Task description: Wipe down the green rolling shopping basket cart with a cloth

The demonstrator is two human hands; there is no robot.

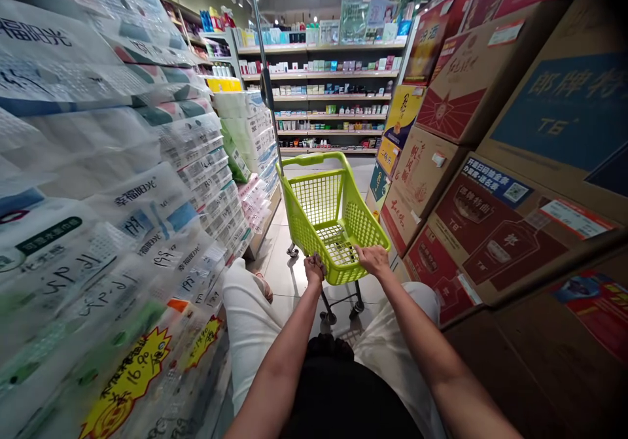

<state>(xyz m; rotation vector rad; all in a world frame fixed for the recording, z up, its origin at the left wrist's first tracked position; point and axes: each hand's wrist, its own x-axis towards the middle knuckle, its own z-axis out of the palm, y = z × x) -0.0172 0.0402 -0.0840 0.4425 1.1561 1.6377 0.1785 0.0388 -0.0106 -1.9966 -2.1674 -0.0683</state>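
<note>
A lime-green plastic shopping cart (338,270) with a lattice basket and dark metal legs stands on the floor in front of me. Its basket holds no goods that I can see. My left hand (314,269) is closed at the near left corner of the basket, with a small greyish-brown patch at its fingers that I cannot make out. At the near right, my right hand (373,260) wraps its fingers over the basket's rim. A tall metal pole (267,76) rises from the cart's far left corner.
Stacked white tissue packs (147,197) line the left side, with yellow price signs (132,380) low down. Cardboard boxes (500,229) are piled high close on the right. Shelves of small goods (333,102) cross the far end beyond the tiled floor (282,275).
</note>
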